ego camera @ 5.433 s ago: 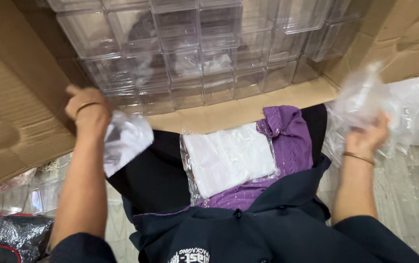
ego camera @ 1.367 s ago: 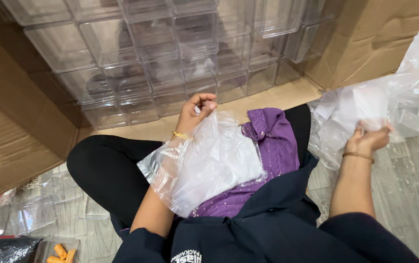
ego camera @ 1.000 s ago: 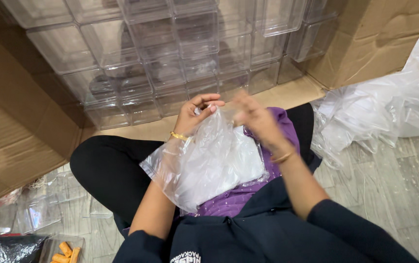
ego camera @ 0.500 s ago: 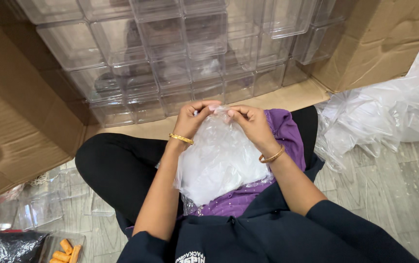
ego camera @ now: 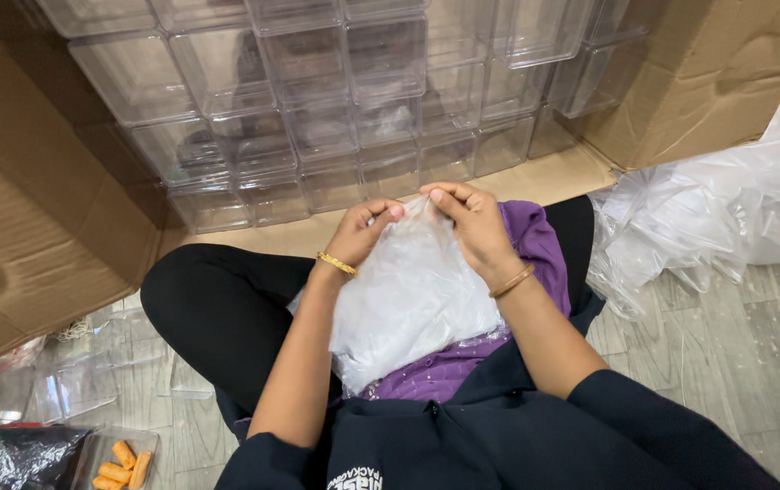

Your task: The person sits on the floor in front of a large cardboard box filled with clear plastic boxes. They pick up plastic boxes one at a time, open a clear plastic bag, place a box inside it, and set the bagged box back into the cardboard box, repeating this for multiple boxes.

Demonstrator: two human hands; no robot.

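— Both hands are now sitting closer together at the bag's top edge than half a second ago, aren't they?
— Yes. Left hand [ego camera: 360, 232] and right hand [ego camera: 472, 220] are each pinching the mouth of the clear plastic bag [ego camera: 413, 299], fingers narrowly closed on the thin film.
— Where is the bag lying?
— It's resting crinkled on the lap, over purple cloth [ego camera: 535, 245]. Stacked clear boxes [ego camera: 317, 109] are standing ahead; crumpled plastic [ego camera: 726, 209] is lying right.
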